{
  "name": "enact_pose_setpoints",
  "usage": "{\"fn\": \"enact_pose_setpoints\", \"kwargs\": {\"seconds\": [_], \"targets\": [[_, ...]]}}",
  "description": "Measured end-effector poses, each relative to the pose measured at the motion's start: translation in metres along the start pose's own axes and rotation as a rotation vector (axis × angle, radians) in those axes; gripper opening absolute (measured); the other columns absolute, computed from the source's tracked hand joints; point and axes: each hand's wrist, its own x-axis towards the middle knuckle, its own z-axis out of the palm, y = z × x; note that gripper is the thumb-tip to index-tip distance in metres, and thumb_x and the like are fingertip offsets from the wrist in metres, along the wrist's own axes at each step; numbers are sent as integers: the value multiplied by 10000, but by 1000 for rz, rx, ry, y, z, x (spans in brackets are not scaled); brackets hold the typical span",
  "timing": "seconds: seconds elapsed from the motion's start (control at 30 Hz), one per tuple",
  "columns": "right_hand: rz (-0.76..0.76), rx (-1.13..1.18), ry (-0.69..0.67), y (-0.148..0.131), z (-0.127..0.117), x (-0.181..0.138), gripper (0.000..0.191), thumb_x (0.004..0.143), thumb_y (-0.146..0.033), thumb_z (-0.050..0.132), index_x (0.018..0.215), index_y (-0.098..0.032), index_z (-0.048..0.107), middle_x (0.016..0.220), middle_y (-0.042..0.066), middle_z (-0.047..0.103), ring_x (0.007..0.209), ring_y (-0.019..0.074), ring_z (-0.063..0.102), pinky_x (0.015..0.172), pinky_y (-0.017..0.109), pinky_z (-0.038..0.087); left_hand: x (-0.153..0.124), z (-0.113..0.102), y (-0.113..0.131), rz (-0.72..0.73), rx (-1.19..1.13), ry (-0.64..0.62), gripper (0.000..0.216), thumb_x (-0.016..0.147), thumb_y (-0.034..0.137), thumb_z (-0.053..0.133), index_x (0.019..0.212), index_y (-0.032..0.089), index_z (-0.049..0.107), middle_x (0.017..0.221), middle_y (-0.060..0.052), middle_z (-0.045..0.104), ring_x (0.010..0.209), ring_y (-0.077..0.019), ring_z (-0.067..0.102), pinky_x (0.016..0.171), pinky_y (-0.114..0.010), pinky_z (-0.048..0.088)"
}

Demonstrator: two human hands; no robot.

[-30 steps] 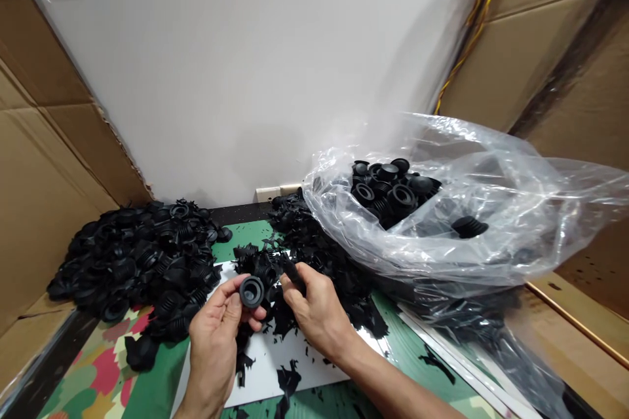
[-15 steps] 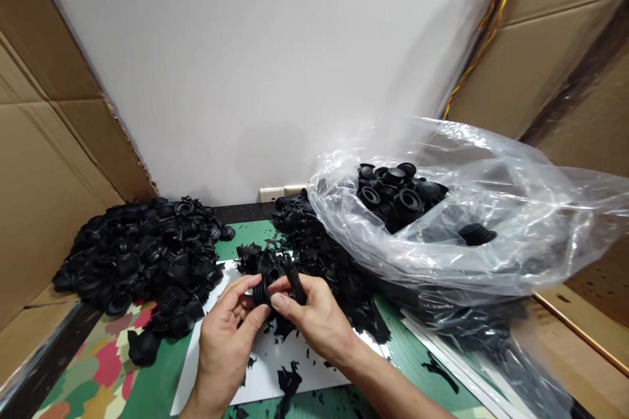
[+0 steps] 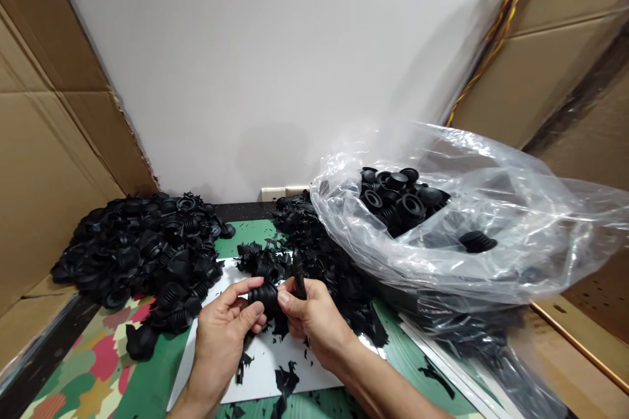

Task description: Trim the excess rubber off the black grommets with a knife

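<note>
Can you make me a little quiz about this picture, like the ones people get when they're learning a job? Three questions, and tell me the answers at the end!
1. True or false: black rings and caps sit inside the clear plastic bag.

2. Which hand holds the slim dark tool?
A) The left
B) The right
C) Neither

3. Fill the gap: the left hand holds a black ribbed part above a ____ sheet.

Key:
1. True.
2. B, the right hand.
3. White.
</note>
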Motion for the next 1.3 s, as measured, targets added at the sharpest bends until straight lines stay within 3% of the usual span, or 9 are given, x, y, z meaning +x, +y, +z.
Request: {"fn": "enact_pose_setpoints", "kwargs": {"seconds": [0.4, 0.63, 0.7, 0.8, 0.97, 1.1, 1.3], "targets": [[21, -3, -45, 1, -3, 1, 377, 526, -404, 799, 635, -173, 522, 347, -136, 304, 346, 22, 187, 388, 199, 134, 1, -2, -6, -8, -13, 25, 360, 540, 276, 755, 868, 134, 712, 465, 28, 632, 422, -110, 552, 439, -209, 446], [45, -10, -69, 5, -1, 1, 406, 516, -441, 807, 644, -178, 525, 358, -136, 301, 347, 28, 195, 386, 202, 151, 1, -2, -1, -33, 38, 58, 327, 499, 312, 747, 769, 131, 713, 400, 24, 600, 380, -102, 508, 406, -204, 406], [-7, -95, -51, 3, -3, 2, 390, 544, -454, 798, 640, -168, 550, 384, -116, 342, 358, 37, 234, 388, 204, 175, 0, -1, 1, -39, 46, 74, 317, 473, 312, 746, 734, 135, 713, 385, 32, 581, 373, -103, 502, 398, -205, 396], [-209, -218, 38, -5, -10, 2, 365, 607, -466, 780, 681, -139, 636, 491, -59, 463, 425, 61, 331, 423, 211, 251, 0, -1, 3, -51, 61, 86, 316, 462, 318, 741, 720, 137, 716, 362, 45, 549, 358, -100, 478, 386, -206, 374], [-467, -134, 81, -19, -19, -1, 416, 722, -556, 694, 875, -170, 713, 721, 12, 606, 650, 133, 515, 627, 261, 418, 0, -2, 1, -31, 97, 84, 290, 480, 316, 722, 711, 141, 723, 374, 51, 527, 363, -99, 456, 376, -206, 348], [-500, -88, -18, -17, -17, -4, 478, 773, -607, 618, 986, -182, 673, 610, -13, 577, 560, 128, 512, 577, 267, 431, -2, -2, -2, 65, 135, 62, 216, 519, 292, 714, 688, 157, 729, 488, 36, 568, 394, -93, 459, 387, -211, 372], [-463, -37, -115, -11, -10, -7, 315, 712, -459, 757, 825, -175, 678, 658, 12, 653, 570, 131, 605, 572, 254, 494, -4, 0, -4, 159, 140, 14, 164, 570, 272, 705, 702, 181, 738, 724, -8, 648, 463, -104, 511, 418, -224, 445]]}}
